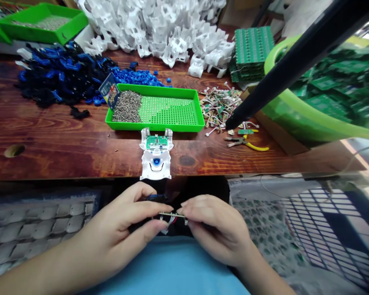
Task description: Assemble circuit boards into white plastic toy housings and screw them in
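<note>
While below table edge [80, 174], hands [129, 223] pinching board [172, 214].

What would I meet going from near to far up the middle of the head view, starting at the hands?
Small wired circuit board pinched between left hand and right hand → white housing at the table edge → green perforated tray with screws → heap of white plastic parts.

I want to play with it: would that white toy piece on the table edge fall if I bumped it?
Probably: the white plastic shell lies right at the wooden table edge. It looks light and hollow, so it may slide easily. Its green circuit board seems fragile.
</note>
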The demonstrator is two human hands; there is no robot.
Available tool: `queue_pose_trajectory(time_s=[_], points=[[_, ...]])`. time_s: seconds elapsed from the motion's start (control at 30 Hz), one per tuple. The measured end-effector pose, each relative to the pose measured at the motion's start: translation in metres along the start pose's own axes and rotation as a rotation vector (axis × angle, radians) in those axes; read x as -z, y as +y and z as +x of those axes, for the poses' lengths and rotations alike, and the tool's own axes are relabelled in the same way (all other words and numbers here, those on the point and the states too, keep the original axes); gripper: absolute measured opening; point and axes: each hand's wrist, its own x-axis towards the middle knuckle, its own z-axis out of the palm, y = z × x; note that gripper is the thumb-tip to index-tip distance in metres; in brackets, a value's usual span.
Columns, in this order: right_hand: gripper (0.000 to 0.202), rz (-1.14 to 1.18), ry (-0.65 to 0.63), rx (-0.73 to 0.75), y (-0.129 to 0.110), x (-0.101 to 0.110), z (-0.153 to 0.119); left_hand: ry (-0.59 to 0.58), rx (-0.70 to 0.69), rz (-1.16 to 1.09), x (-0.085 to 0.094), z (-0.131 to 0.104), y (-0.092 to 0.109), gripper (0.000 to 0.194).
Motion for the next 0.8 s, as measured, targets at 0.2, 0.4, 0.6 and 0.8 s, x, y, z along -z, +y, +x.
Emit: queue_pose_trajectory(time_s=[0.2, 0.4, 0.6, 0.8], points=[[0.044, 0.072, 0.104, -0.157, -0.007, -0.005, -0.009, 0.075, -0.013, 0.026, -0.002, 0.003, -0.002, 0.032], [0.030, 0.048, 0.173, -0.159, -0.009, -0.011, -0.003, 0.141, -0.063, 0.096, -0.003, 0.004, 0.000, 0.030], [0.020, 0.035, 0.195, -0.150, -0.010, -0.015, -0.001, 0.143, -0.087, 0.125, -0.003, 0.002, 0.000, 0.031], [0.020, 0.056, 0.230, -0.189, -0.013, -0.018, 0.000, 0.163, -0.024, 0.041, -0.004, 0.004, 0.002, 0.030]])
